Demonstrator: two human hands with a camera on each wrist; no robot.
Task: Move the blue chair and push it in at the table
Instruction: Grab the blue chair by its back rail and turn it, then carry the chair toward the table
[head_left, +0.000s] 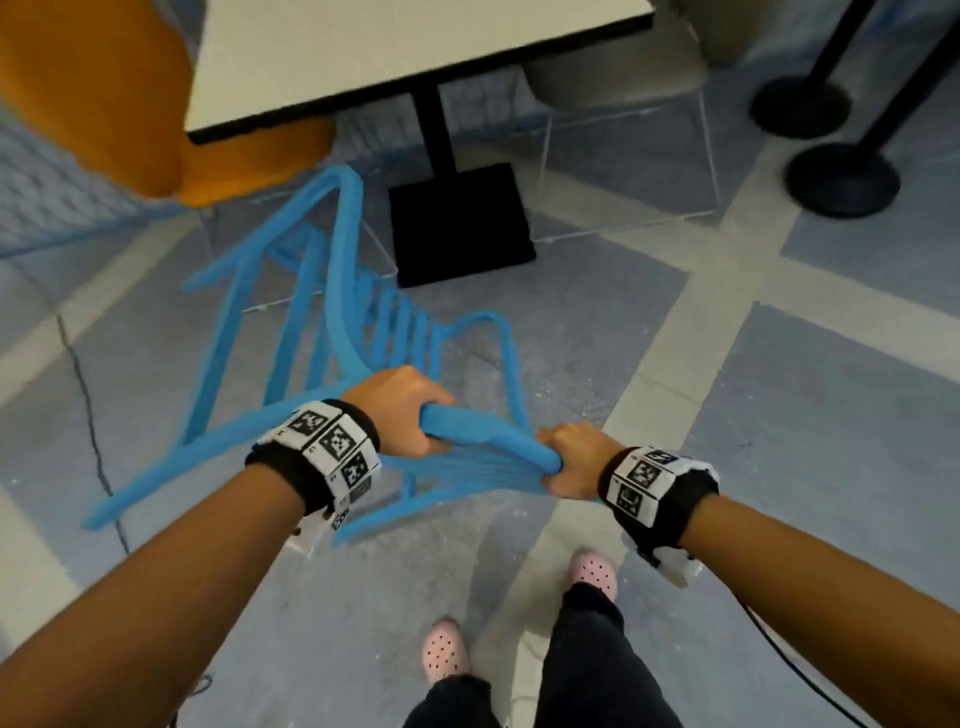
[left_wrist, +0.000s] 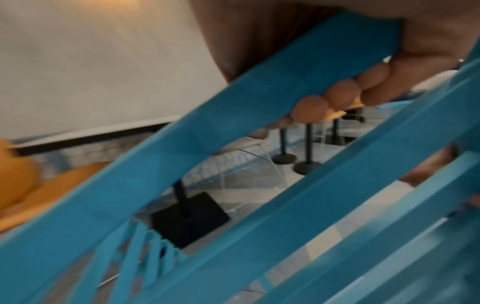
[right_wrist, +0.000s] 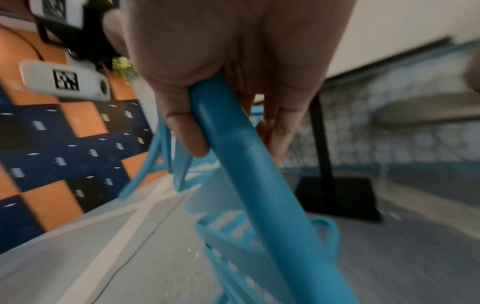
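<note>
The blue chair (head_left: 332, 322) is a slatted frame held tilted in front of me, its legs pointing left and toward the table. My left hand (head_left: 402, 410) grips the top rail of its back (left_wrist: 259, 107), fingers curled under the rail. My right hand (head_left: 571, 460) grips the same rail at its right end (right_wrist: 249, 164). The white table (head_left: 395, 57) with a black edge stands ahead on a black post and square base (head_left: 460, 223). The chair's far end reaches close to the table's near corner.
An orange chair (head_left: 104, 98) stands at the table's left side. A pale seat on clear legs (head_left: 623, 78) sits at the right. Two black stanchion bases (head_left: 841, 179) stand at the far right. A dark cable (head_left: 88, 415) runs over the floor on the left. My feet (head_left: 444, 649) are below.
</note>
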